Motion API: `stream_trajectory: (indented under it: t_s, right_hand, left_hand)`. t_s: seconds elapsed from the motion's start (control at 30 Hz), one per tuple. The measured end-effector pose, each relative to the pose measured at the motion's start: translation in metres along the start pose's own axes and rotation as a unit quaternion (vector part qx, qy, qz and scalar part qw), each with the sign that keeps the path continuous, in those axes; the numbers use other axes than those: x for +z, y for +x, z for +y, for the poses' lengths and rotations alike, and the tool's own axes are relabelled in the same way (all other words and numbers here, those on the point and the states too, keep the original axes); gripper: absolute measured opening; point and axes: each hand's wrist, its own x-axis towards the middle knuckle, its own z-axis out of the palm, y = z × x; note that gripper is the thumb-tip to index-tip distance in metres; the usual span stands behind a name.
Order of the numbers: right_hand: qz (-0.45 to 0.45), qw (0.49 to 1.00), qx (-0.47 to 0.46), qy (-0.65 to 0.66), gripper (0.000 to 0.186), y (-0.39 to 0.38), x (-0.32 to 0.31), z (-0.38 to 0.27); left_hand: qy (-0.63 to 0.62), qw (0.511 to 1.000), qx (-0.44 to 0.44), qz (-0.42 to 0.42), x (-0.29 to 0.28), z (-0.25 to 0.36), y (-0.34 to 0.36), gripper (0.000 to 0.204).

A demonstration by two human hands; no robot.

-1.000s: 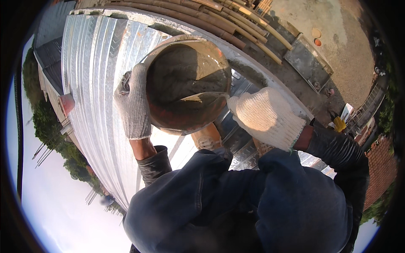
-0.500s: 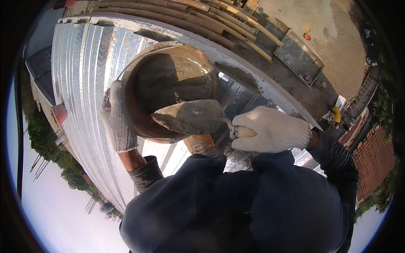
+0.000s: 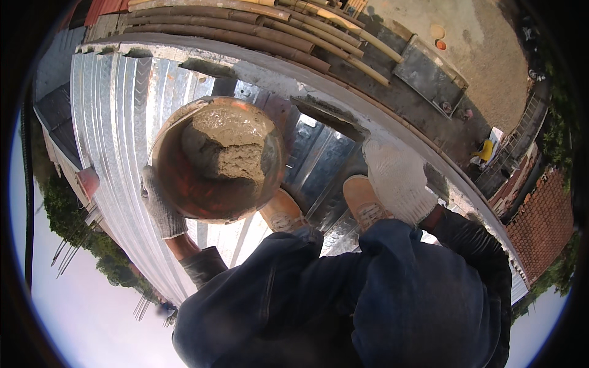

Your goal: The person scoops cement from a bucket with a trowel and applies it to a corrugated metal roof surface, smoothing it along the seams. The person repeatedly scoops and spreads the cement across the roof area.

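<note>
A round bucket with a reddish inner wall leans toward me, with wet mortar in its far half. My left hand, in a knitted white glove, is closed on the bucket's left rim. To the right, my gloved right hand is at the rough wall edge, back turned up and fingers curled underneath. It held a trowel half a second ago; the blade and handle are now hidden behind the hand. Between the hands, my two tan shoes stand on the metal sheeting.
Ribbed shiny metal sheeting spreads under and left of the bucket. A mortar-smeared concrete wall edge curves along its far side, with gaps. Beyond it lie bamboo poles, a grey trough and ground far below. A brick wall is at right.
My right hand has moved right and away from the bucket to the wall edge, taking the mortar-loaded trowel out of sight. The bucket has shifted left and nearer, exposing more mortar.
</note>
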Motion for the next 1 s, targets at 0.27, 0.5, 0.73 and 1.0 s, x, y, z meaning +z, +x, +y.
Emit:
stream_trajectory:
  t_s: [0.27,0.5,0.73,1.0]
  right_hand:
    - [-0.134,0.991,0.005,-0.016,0.031,-0.013,-0.026,-0.018]
    - [-0.156,0.986,0.047,-0.038,0.026,-0.041,-0.055,0.005]
    - [-0.010,0.995,-0.080,-0.064,0.020,0.046,-0.078,0.038]
    - [0.053,0.936,-0.312,-0.153,0.021,0.188,-0.053,0.056]
  left_hand:
    - [0.015,1.000,0.002,0.019,-0.014,-0.009,0.004,0.043]
    - [0.009,1.000,0.012,0.008,-0.010,-0.013,0.007,0.040]
    - [-0.007,1.000,0.014,0.022,-0.008,-0.014,0.009,0.037]
    - [0.007,0.999,0.008,0.032,-0.008,-0.013,0.006,0.038]
